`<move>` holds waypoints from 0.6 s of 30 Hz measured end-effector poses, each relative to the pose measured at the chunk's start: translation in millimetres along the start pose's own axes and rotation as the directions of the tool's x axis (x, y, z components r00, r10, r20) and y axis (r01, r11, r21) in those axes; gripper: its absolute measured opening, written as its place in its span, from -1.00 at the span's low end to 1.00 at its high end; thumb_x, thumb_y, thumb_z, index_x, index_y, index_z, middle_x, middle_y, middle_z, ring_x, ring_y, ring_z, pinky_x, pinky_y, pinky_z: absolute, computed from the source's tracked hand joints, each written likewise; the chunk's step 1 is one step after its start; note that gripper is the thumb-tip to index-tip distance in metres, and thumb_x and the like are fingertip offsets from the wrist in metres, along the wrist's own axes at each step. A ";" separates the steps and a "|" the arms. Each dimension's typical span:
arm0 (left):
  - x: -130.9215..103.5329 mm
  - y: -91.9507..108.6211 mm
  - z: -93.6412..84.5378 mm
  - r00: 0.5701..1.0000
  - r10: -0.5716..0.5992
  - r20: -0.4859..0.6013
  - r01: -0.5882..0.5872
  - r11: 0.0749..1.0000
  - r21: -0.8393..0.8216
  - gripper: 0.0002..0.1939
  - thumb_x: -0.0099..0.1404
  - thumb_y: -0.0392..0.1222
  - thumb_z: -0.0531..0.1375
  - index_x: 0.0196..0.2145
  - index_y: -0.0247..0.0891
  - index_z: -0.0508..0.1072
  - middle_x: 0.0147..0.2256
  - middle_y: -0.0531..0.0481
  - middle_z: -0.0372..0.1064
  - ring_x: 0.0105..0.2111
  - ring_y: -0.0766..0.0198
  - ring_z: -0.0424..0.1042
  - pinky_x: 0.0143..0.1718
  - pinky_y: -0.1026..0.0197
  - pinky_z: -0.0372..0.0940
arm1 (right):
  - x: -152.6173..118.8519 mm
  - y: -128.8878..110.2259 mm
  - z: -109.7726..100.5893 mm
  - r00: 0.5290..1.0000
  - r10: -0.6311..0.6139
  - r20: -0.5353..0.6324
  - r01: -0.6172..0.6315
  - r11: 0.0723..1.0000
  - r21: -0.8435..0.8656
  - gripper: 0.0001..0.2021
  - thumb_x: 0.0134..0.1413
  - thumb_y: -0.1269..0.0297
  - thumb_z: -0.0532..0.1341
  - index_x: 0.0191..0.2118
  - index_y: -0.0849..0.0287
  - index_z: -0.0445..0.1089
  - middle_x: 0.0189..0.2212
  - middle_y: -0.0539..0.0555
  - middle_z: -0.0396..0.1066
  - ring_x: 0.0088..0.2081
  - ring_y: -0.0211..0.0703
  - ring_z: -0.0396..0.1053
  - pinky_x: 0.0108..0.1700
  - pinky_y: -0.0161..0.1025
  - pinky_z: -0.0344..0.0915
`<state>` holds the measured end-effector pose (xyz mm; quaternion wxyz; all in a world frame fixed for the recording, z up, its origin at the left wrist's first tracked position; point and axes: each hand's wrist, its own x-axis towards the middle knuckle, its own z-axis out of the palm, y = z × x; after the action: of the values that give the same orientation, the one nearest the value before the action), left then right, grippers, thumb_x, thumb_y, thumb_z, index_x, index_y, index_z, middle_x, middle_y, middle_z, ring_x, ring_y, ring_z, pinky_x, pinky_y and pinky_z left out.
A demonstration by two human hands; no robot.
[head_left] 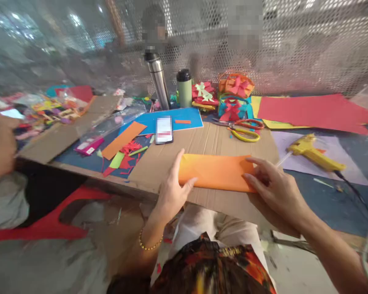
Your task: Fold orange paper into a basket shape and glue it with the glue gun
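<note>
Hands on orange paper; capped flask, contents hidden.

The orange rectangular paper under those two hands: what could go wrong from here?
The orange rectangular paper might crease or skew if the left hand and right hand press unevenly at its ends. The yellow glue gun lies on a lilac paper sheet near the right hand; if hot, it could burn a finger. Its black cord might snag and drag it.
</note>
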<state>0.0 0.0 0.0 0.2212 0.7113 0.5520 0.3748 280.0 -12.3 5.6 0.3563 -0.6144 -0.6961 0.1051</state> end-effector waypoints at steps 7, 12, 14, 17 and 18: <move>3.5 -2.0 4.0 0.986 0.166 -0.029 -0.161 0.977 0.139 -0.42 0.39 -0.32 0.23 0.33 -0.10 0.34 -0.01 -0.17 0.53 -0.09 0.04 0.55 -0.03 -0.01 0.48 | -5.5 -5.0 -11.1 0.980 -0.135 0.147 0.121 0.987 0.105 -0.66 0.35 0.07 0.15 -0.04 0.08 0.62 -0.41 0.05 0.48 -0.42 -0.23 0.41 -0.34 -0.28 0.34; 5.4 -7.5 7.9 0.952 0.300 -0.068 -0.276 0.931 0.239 -0.75 0.43 -0.31 0.20 -0.02 -0.30 0.62 -0.20 -0.14 0.48 -0.22 0.13 0.54 -0.17 0.10 0.46 | -6.9 -8.2 -13.2 0.975 -0.134 0.180 0.124 0.990 0.064 -0.69 0.35 0.09 0.17 -0.02 0.06 0.61 -0.34 0.05 0.49 -0.38 -0.21 0.43 -0.28 -0.24 0.36; 6.3 -8.1 9.1 0.944 0.323 -0.075 -0.292 0.917 0.271 -0.76 0.45 -0.30 0.17 -0.03 -0.35 0.60 -0.20 -0.15 0.48 -0.21 0.13 0.54 -0.16 0.10 0.45 | -7.2 -7.7 -11.7 0.977 -0.116 0.181 0.113 0.993 0.026 -0.68 0.36 0.09 0.16 0.00 0.09 0.59 -0.32 0.06 0.50 -0.37 -0.20 0.44 -0.26 -0.21 0.37; 8.3 -8.1 10.2 0.938 0.338 -0.080 -0.298 0.902 0.313 -0.74 0.48 -0.26 0.13 -0.04 -0.39 0.58 -0.18 -0.18 0.48 -0.19 0.11 0.54 -0.14 0.07 0.45 | -7.6 -6.5 -9.5 0.980 -0.110 0.169 0.113 0.994 -0.011 -0.63 0.38 0.06 0.14 0.05 0.15 0.56 -0.33 0.07 0.48 -0.37 -0.18 0.42 -0.26 -0.19 0.37; 8.9 -8.0 10.3 0.938 0.338 -0.079 -0.297 0.900 0.320 -0.73 0.49 -0.24 0.12 -0.03 -0.39 0.57 -0.17 -0.19 0.48 -0.18 0.10 0.53 -0.14 0.06 0.46 | -7.8 -6.3 -8.9 0.980 -0.119 0.161 0.124 0.992 -0.020 -0.61 0.40 0.04 0.13 0.06 0.17 0.55 -0.33 0.08 0.47 -0.37 -0.18 0.42 -0.26 -0.19 0.37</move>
<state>4.0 11.8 -9.6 0.0079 0.7907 0.4929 0.3631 280.7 -23.5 12.8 0.2959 -0.5656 -0.7601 0.1215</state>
